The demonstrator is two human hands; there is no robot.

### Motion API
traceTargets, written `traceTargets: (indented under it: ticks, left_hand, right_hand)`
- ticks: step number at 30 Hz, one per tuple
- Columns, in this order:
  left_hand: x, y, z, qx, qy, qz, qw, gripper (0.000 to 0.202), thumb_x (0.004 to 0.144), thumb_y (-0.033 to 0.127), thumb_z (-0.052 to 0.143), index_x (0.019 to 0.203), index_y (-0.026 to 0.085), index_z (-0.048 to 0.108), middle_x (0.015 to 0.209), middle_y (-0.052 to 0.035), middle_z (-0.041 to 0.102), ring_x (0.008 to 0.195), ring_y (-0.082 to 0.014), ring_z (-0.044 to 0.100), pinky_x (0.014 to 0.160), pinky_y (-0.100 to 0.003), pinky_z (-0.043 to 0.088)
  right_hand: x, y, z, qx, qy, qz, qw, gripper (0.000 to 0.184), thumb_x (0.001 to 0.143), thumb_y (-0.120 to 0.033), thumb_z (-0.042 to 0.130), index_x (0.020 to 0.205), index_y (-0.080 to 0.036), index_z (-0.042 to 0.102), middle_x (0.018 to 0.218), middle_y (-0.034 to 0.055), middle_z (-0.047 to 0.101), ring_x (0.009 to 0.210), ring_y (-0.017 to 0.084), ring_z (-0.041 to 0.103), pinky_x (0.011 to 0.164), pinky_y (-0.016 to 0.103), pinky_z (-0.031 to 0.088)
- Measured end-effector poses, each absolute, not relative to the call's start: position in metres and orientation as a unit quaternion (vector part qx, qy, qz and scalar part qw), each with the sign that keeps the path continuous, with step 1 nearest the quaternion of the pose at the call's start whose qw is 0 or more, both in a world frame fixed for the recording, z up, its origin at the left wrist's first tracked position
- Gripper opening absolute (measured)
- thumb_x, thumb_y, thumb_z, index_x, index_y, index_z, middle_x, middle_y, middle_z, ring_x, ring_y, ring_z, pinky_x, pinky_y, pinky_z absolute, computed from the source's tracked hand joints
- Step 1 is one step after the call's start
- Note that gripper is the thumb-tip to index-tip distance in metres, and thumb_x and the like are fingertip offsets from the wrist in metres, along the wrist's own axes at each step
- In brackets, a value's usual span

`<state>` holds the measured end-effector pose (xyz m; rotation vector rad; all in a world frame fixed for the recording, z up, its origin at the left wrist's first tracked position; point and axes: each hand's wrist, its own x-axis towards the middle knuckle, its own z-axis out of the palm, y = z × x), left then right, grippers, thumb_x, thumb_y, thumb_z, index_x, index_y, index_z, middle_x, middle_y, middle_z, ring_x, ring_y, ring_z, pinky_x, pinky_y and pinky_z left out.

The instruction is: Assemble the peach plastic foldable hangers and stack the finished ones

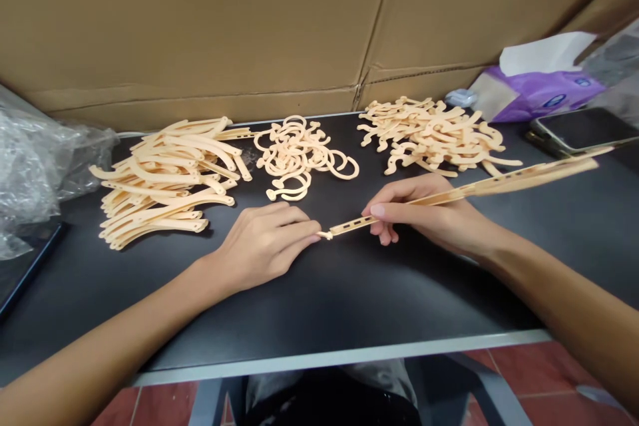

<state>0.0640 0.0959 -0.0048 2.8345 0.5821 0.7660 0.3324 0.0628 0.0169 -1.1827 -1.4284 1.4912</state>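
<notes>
My right hand (419, 213) is closed around a long, cream plastic slotted strip (499, 184), which runs from the middle of the table up to the right. Its narrow slotted end points left, toward my left hand (272, 243). The fingers of that hand are pinched on a small cream plastic piece (325, 235), mostly hidden by them. The tip of this piece sits right at the strip's end; whether the two are joined I cannot tell. Behind my hands lies a pile of cream hook-shaped rings (294, 153).
Curved cream plastic arms (170, 173) are heaped at the left, and wavy cream pieces (439, 133) at the back right. A purple tissue pack (549, 90) and a phone (589, 130) lie far right. Clear plastic bags (34, 160) fill the left edge. Cardboard (200, 26) stands behind the black table (324, 313).
</notes>
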Motion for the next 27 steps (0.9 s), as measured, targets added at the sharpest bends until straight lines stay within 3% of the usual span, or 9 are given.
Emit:
traceTargets:
  ticks: [14, 27]
  left_hand:
    - [0.062, 0.098, -0.003, 0.962, 0.164, 0.205, 0.073, 0.017, 0.1, 0.02, 0.053, 0.105, 0.019, 0.07, 0.098, -0.0026, 0.071, 0.078, -0.0137, 0.064, 0.069, -0.026, 0.047]
    - [0.062, 0.095, 0.01, 0.972, 0.173, 0.146, 0.056, 0.023, 0.103, 0.022, 0.047, 0.104, 0.021, 0.071, 0.095, -0.0007, 0.071, 0.065, -0.0102, 0.059, 0.057, -0.025, 0.039]
  right_hand:
    - [0.329, 0.056, 0.023, -0.484, -0.599, 0.555, 0.316, 0.017, 0.083, -0.033, 0.075, 0.074, -0.018, 0.076, 0.063, 0.0026, 0.071, 0.057, 0.012, 0.066, 0.052, 0.021, 0.052]
    - [0.328, 0.056, 0.021, -0.485, -0.617, 0.545, 0.294, 0.022, 0.085, -0.038, 0.073, 0.077, -0.018, 0.076, 0.067, 0.0019, 0.071, 0.061, 0.012, 0.066, 0.055, 0.02, 0.051]
